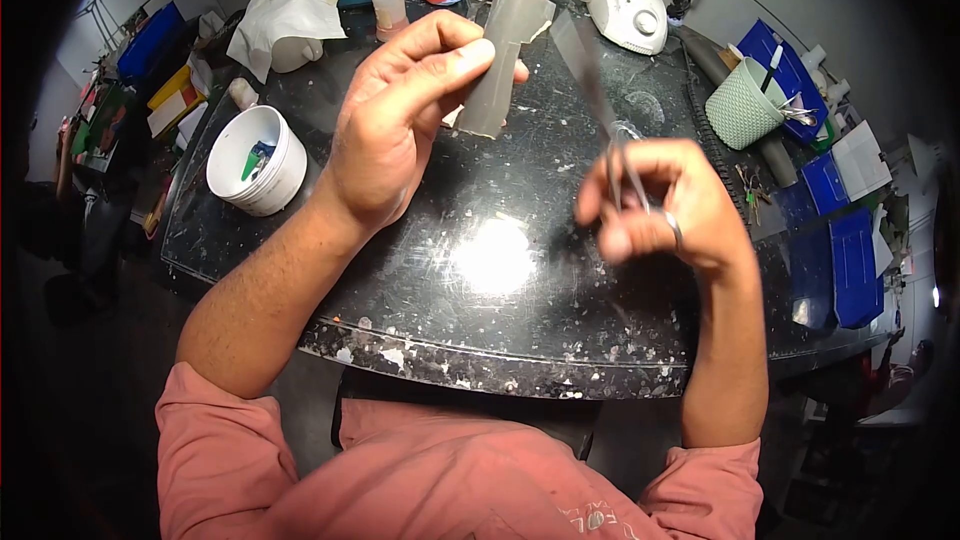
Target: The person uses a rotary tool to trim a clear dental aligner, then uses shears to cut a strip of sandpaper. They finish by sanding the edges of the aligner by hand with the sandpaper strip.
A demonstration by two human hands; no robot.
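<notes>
The left grip [385, 130] pinches a grey sheet [485, 90] above the desk's [400, 270] far middle; its far right edge is stepped, seemingly partly cut, the rest uncut. The right grip [695, 200] holds blurred scissors [604, 118], apart from it. Left, a white tub [288, 178] contains green and blue pieces [257, 160]; far right, a woven cup [740, 118] holds tools [797, 114].

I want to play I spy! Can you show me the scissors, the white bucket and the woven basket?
scissors [614, 161]: head view, on the metal near the holding hand
white bucket [268, 188]: head view, on its outer wall
woven basket [737, 112]: head view, on its side
</notes>
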